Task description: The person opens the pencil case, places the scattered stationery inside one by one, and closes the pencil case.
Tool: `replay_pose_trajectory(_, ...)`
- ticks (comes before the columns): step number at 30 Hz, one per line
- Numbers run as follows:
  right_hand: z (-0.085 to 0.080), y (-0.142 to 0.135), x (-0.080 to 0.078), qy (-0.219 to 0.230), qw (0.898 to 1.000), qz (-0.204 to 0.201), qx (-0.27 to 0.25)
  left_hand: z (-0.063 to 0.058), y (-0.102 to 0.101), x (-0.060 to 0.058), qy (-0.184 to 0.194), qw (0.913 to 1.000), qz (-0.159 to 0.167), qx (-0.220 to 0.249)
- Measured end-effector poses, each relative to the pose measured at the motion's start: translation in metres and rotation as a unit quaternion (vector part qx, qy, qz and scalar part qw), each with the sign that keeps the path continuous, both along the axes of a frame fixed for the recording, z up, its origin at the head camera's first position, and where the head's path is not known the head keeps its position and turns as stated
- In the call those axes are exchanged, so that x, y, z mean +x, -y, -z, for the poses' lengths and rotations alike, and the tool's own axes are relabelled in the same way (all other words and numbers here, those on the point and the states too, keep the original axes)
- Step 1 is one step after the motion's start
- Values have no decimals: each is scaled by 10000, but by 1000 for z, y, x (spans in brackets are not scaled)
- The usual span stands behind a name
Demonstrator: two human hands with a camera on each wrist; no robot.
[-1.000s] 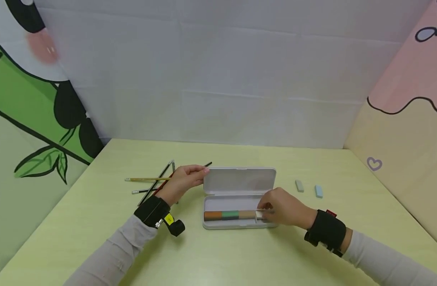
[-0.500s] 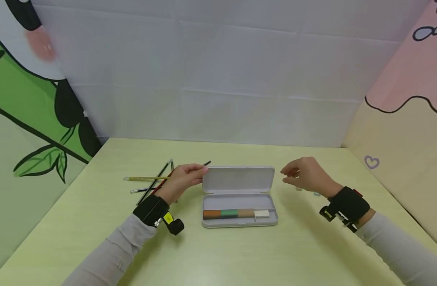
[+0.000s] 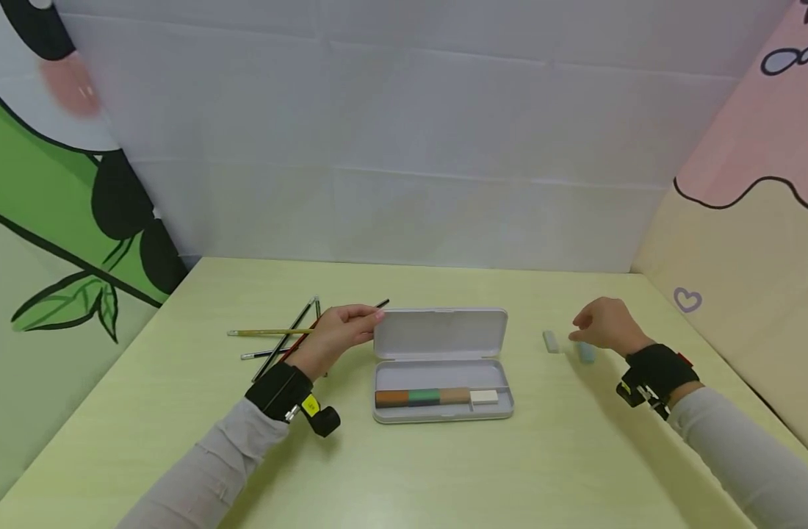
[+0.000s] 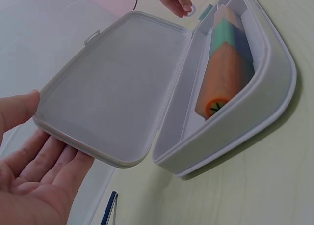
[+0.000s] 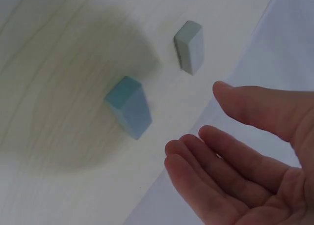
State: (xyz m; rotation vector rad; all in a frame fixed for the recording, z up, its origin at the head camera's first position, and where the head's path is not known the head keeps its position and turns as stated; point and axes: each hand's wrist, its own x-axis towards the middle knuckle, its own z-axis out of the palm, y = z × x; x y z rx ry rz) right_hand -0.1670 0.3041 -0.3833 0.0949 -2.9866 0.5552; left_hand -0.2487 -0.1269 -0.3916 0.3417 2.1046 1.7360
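Observation:
A white pencil case (image 3: 444, 419) stands open on the table. My left hand (image 3: 341, 334) holds the left edge of its raised lid (image 4: 113, 87), thumb on the inner side and fingers behind. Inside the case lie an orange block (image 4: 223, 80), a green block (image 3: 423, 397), a tan block (image 3: 454, 396) and a white block (image 3: 484, 397), end to end. Over at the right, my right hand (image 3: 607, 325) hovers above a blue eraser (image 5: 130, 107), fingers loosely bent and holding nothing. A grey eraser (image 5: 190, 47) lies beside the blue one.
Several pencils lie crossed to the left of the case, partly hidden behind my left hand, among them a yellow pencil (image 3: 265, 333). A white sheet (image 3: 404, 147) hangs behind the table (image 3: 444, 477). Painted panels flank both sides.
My right hand has left the case's right end, where the white block now shows uncovered, and moved right to above the blue eraser. My left hand has stayed on the lid.

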Motion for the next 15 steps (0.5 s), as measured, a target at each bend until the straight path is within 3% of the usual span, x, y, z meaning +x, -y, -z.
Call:
replay_pose_trajectory(8, 12, -17, 6, 644, 9969, 435, 153, 2, 1, -1, 72, 10000, 29, 12)
replay_pose_trajectory(14, 27, -32, -2, 693, 9964, 443, -212, 2, 0, -3, 71, 10000, 55, 29)
replay_pose_trajectory(15, 33, -38, -5, 543, 9975, 349, -274, 2, 0, -4, 80, 10000, 44, 27)
